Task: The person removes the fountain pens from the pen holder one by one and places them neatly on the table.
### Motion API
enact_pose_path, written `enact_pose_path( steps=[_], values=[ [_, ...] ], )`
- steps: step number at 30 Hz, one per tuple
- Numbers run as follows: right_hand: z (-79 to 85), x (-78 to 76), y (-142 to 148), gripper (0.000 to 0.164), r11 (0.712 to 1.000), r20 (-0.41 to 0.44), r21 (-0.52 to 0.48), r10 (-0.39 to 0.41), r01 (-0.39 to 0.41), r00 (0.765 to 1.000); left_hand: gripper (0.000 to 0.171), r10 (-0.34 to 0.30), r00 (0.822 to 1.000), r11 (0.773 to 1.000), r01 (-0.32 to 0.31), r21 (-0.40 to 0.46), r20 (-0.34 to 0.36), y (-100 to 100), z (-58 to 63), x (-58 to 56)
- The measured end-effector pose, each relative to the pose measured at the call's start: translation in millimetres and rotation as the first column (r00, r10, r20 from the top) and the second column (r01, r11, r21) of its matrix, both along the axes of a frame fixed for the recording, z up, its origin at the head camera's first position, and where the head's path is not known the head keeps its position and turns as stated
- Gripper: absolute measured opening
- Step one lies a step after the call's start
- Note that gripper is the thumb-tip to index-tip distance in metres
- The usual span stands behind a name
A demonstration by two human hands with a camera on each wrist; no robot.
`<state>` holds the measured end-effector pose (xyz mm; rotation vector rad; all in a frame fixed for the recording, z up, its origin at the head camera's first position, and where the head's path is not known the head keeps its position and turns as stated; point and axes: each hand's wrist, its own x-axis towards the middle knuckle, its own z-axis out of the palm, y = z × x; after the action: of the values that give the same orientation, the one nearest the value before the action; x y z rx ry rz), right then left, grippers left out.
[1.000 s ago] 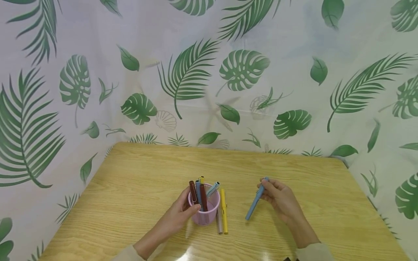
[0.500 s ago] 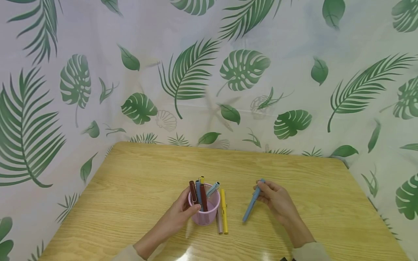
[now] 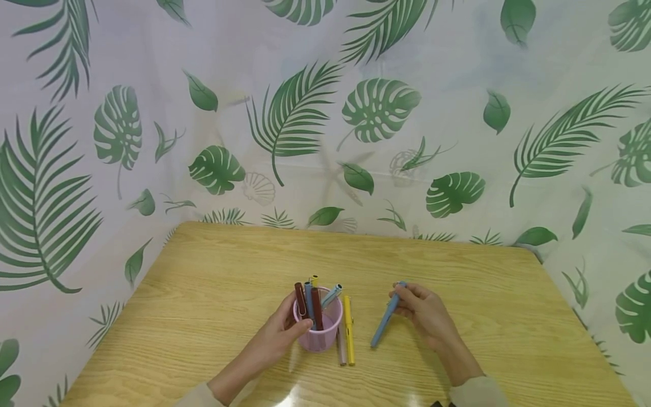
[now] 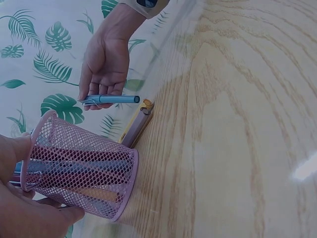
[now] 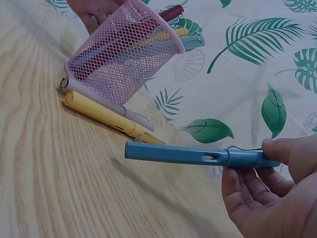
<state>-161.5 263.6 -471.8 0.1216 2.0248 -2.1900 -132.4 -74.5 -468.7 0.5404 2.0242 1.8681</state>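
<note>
My left hand [image 3: 277,333] grips a pink mesh pen cup [image 4: 81,161] by its rim and side, upright on the table. Several capped pens stand in it: two dark red, a blue, a light blue and a yellow-topped one. My right hand [image 3: 427,314] pinches a blue fountain pen [image 5: 183,154] near its clip end, between thumb and fingers. The pen slants with its free end down toward the cup, its shadow showing on the wood. Between cup and right hand, a yellow pen [image 5: 106,113] and a grey pen [image 4: 136,128] lie side by side, close against the cup.
The wooden table [image 3: 229,260] reaches back to a white cloth backdrop [image 3: 305,45] printed with green leaves, which also closes off the left and right sides. A bright glare spot lies on the table's near side.
My right hand has moved left with the blue fountain pen, whose free end has come nearer the yellow pen. My left hand and the cup have stayed put.
</note>
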Motion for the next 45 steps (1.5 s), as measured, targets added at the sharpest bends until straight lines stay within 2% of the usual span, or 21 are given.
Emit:
enact_pose_path(
  steps=[9,18,30,39,45],
  values=[
    [-2.3,-3.0,-9,0.037,0.995,0.002,0.089,-0.035,0.035,0.999,0.076,-0.006,1.0,1.0,0.006,-0.001,0.003,0,-1.4,-1.2],
    [-4.9,-3.4,-19,0.038,0.972,-0.01,0.23,-0.046,0.047,0.999,0.076,0.003,1.0,1.0,-0.003,0.0,0.002,0,-1.4,-0.8],
    [-11.1,-6.0,-36,0.036,0.948,-0.047,0.312,-0.041,0.053,0.998,0.077,0.003,1.0,1.0,-0.003,0.005,0.014,1,-1.6,-1.9],
    [-13.6,-7.3,-49,0.033,0.92,-0.043,0.386,-0.055,0.068,0.998,0.076,0.018,1.0,1.0,-0.018,-0.001,0.002,1,-3.6,-1.5],
    [-16.4,-9.5,-54,0.028,0.918,-0.04,0.39,-0.064,0.074,0.997,0.076,0.013,1.0,1.0,-0.013,0.009,0.005,1,-2.1,-0.8]
  ],
)
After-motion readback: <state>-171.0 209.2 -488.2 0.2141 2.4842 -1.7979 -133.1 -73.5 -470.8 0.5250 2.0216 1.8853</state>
